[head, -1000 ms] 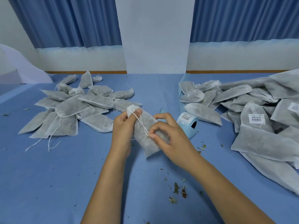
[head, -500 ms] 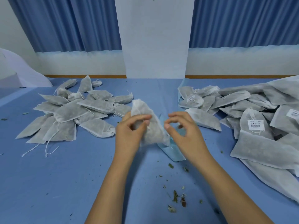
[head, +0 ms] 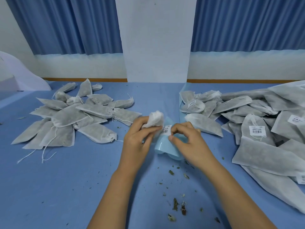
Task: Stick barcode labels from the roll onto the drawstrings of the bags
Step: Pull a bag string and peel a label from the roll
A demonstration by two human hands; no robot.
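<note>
Left hand [head: 140, 141]: your fingers [head: 151, 131] curl round a bag [head: 154, 120].
Right hand [head: 189, 142]: your fingers pinch a label [head: 166, 130] on the blue roll [head: 165, 147].

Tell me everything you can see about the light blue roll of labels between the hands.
The light blue roll of labels looks like glossy, smooth backing paper. Its coiled end appears to rest on the blue table cloth between both hands, and a loose strip rises behind the white fabric bag gripped by the left hand. One white barcode label shows on it, pinched at its edge by the right hand.
</note>
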